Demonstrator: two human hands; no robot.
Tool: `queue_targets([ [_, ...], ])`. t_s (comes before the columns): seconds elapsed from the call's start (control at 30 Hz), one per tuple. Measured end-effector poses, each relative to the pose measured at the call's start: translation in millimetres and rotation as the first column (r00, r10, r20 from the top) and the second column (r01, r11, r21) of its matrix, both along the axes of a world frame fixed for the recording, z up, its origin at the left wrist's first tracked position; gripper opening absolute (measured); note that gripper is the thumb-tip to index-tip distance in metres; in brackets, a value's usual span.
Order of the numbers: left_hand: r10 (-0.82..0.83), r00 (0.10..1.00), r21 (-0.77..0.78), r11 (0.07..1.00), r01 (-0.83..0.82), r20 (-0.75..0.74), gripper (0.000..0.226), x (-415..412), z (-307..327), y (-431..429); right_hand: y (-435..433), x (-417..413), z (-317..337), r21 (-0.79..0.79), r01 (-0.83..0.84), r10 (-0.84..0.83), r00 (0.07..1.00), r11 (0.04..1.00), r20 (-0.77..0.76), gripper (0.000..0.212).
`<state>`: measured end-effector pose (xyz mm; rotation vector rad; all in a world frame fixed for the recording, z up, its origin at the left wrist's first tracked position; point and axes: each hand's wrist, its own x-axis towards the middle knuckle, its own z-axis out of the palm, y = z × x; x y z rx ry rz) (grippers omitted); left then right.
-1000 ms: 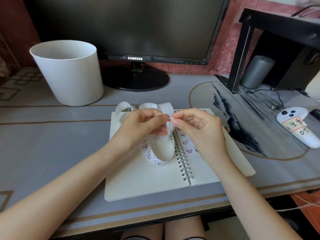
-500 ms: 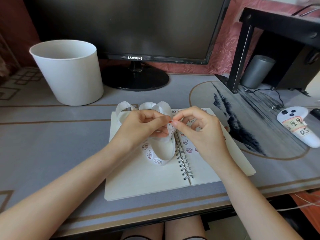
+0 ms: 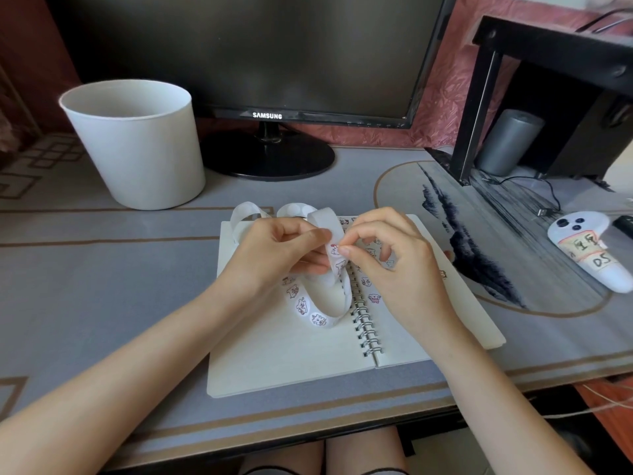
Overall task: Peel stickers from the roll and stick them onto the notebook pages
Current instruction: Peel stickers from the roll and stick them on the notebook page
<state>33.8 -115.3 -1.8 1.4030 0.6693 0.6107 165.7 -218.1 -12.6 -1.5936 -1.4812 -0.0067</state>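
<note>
The fingertips (image 3: pixel 346 251) of the right hand (image 3: pixel 394 269) are curled together, thumb against forefinger, and pinched on the edge of the white paper sticker strip (image 3: pixel 339 269) at a small printed sticker. Whether that sticker has been lifted cannot be told. From the left, the strip is gripped by the left hand (image 3: pixel 274 255), thumb on top and fingers curled beneath.

Both hands are held just above the open white spiral-bound notebook (image 3: pixel 281 354). The strip is looped down onto the left page beside the metal wire binding (image 3: pixel 364 323), and more loops are raised at the notebook's far edge. Small cartoon stickers (image 3: pixel 375 298) are stuck on the right page, partly hidden by the right hand.

The notebook is laid on a grey desk mat with tan border lines (image 3: pixel 102 286); an inked landscape in an oval (image 3: pixel 479 269) is printed on its right part. At the far left a round white plastic bucket (image 3: pixel 137 145) is stood. A black Samsung monitor (image 3: pixel 257 53) is set on its round base at the far centre. At the far right a black metal shelf frame (image 3: pixel 479 108) is placed, with a grey cylinder (image 3: pixel 510 142) beneath it. A white handheld controller with a taped paper label (image 3: pixel 589 248) is laid at the right edge, near a thin black cable (image 3: pixel 548 197). The wall behind is covered in crinkled pink material (image 3: pixel 442 80).
</note>
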Motion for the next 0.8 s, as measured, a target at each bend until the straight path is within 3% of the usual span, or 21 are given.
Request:
queue_targets([
  [0.23,0.015,1.000,-0.006,1.000,-0.015,-0.016,0.017,0,2,0,-14,5,12,-0.042,0.005,-0.020,0.929,0.999,-0.370,0.010],
  [0.37,0.018,1.000,-0.006,1.000,-0.018,-0.016,0.016,0,1,0,-27,30,17,-0.277,0.088,-0.226,0.823,0.957,-0.521,0.004],
  [0.5,0.008,1.000,-0.001,1.000,-0.008,-0.018,0.016,1,2,-1,-42,44,16,-0.431,0.108,-0.337,0.797,0.896,-0.501,0.005],
  [0.8,0.003,1.000,0.011,1.000,-0.003,-0.010,0.017,1,1,-1,-47,44,14,-0.523,0.057,-0.353,0.799,0.851,-0.487,0.006],
])
